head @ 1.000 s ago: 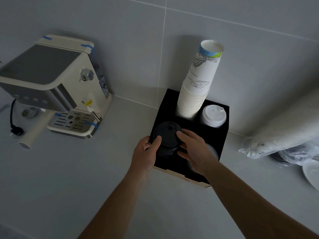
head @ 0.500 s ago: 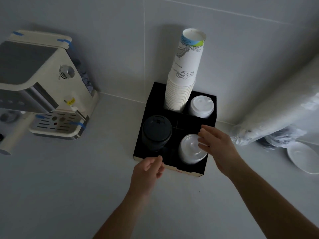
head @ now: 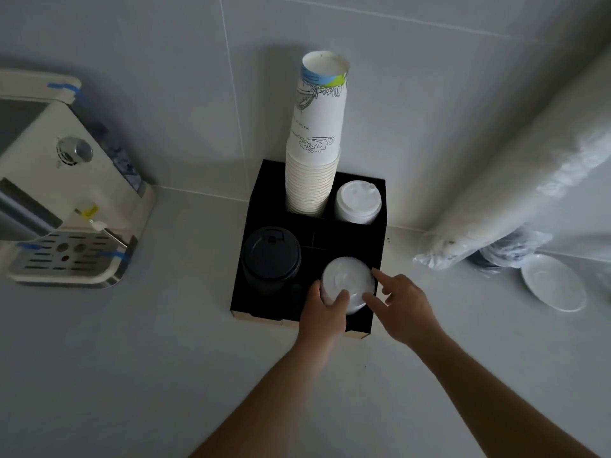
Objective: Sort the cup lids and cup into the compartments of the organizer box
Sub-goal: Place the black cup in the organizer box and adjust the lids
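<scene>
A black organizer box stands against the wall. Its back left compartment holds a tall stack of white paper cups, and its back right compartment holds a stack of white lids. A stack of black lids fills the front left compartment. A stack of clear lids sits in the front right compartment. My left hand grips this clear stack from its near left side. My right hand touches its right side with spread fingers.
A cream espresso machine stands on the counter to the left. A long plastic sleeve of cups leans against the wall on the right, with a white saucer and bagged dark lids beneath it.
Both hands left the black lid stack. My left hand drew back, then moved right onto the clear lid stack, and my right hand came to that stack's right side.
</scene>
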